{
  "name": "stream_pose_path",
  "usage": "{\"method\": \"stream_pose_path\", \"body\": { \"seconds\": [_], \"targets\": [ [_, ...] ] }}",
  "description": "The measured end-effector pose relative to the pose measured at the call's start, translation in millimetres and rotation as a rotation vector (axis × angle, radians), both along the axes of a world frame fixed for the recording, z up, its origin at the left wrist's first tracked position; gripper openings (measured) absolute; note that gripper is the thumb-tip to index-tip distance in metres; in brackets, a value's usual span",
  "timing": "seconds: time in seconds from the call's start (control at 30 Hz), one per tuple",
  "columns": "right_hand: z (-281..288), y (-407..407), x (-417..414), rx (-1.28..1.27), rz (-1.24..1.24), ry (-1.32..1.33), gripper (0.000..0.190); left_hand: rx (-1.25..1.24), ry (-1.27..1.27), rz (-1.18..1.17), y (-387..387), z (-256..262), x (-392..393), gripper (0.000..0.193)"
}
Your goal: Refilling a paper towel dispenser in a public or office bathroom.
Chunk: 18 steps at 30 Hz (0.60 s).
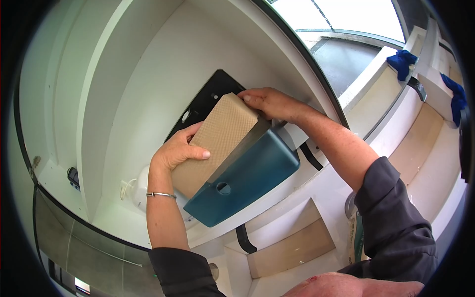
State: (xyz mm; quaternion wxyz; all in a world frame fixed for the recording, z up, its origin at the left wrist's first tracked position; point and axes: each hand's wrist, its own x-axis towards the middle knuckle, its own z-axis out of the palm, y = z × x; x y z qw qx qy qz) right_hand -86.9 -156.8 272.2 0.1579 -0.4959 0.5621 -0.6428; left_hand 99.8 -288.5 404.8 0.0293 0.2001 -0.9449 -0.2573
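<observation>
A thick stack of brown embossed folded paper towels point(226, 130) is between my two hands, tilted above an opened paper towel dispenser. My left hand point(183, 146) grips the stack's lower left side, thumb on its front face and fingers behind. At the upper right end, my right hand point(263, 102) has its fingers against the stack's edge. The dispenser's teal translucent cover point(245, 178) hangs tipped forward below the stack, with a round hole in its front. Behind lies its black back plate point(200, 100), against a white panel. The stack partly hides the dispenser's interior.
White cabinet walls point(122, 92) enclose the dispenser, with a black-edged frame curving round. A white rounded device point(141, 189) with a cable sits to the left. Black curved straps point(245, 239) are along the white ledge. Blue cloths point(402, 64) hang at the right.
</observation>
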Motion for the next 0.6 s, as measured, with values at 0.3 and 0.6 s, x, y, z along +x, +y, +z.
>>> {"method": "stream_pose_path", "body": {
  "seconds": [0.3,0.6],
  "targets": [
    [-6.3,-3.3,-1.2,-0.064,-0.051,0.057,0.058,0.022,-0.040,-0.032,-2.0,-1.8,-3.1,0.098],
    [2.4,3.1,7.9,-0.050,-0.078,0.005,0.060,0.020,-0.057,-0.002,-3.3,0.2,-1.5,0.094]
  ]
}}
